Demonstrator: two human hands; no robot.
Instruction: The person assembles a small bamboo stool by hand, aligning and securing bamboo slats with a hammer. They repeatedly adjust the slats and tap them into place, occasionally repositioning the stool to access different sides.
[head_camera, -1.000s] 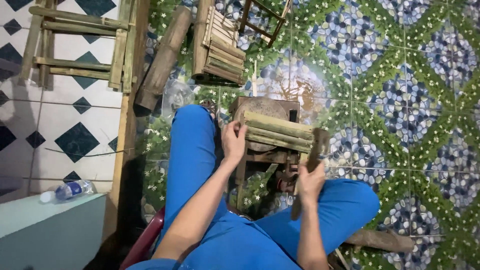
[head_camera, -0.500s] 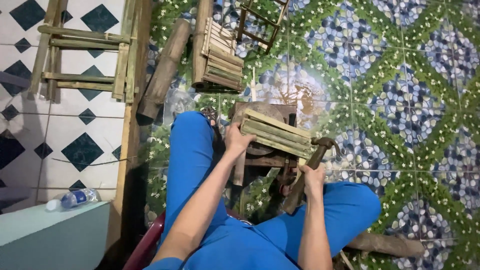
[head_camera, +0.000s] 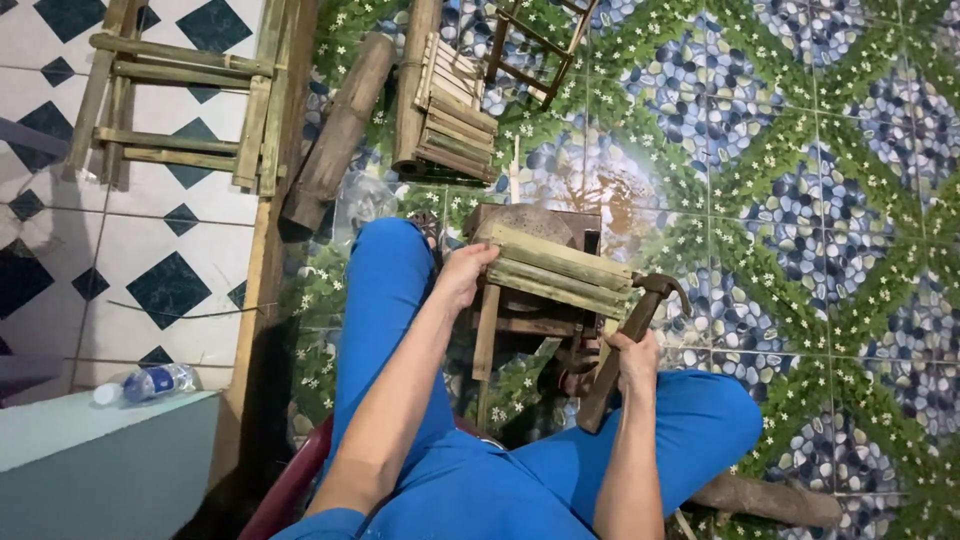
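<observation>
A small bamboo-slat stool (head_camera: 555, 270) rests on a wooden block (head_camera: 530, 225) between my knees, which are in blue trousers. My left hand (head_camera: 462, 275) grips the left end of the stool's slatted top. My right hand (head_camera: 632, 358) holds a hammer (head_camera: 628, 340) by its wooden handle, with the dark metal head level with the right end of the slats. The head is close to the stool; I cannot tell if it touches.
A finished slatted stool (head_camera: 450, 110) and a thick bamboo log (head_camera: 338, 135) lie on the patterned tile floor ahead. A bamboo frame (head_camera: 170, 105) leans at the left, another frame (head_camera: 535, 40) is at the top. A plastic bottle (head_camera: 150, 383) lies by a pale green surface (head_camera: 100, 470).
My right hand has raised the hammer, so its head is now beside the right end of the slats. The left hand has stayed on the stool.
</observation>
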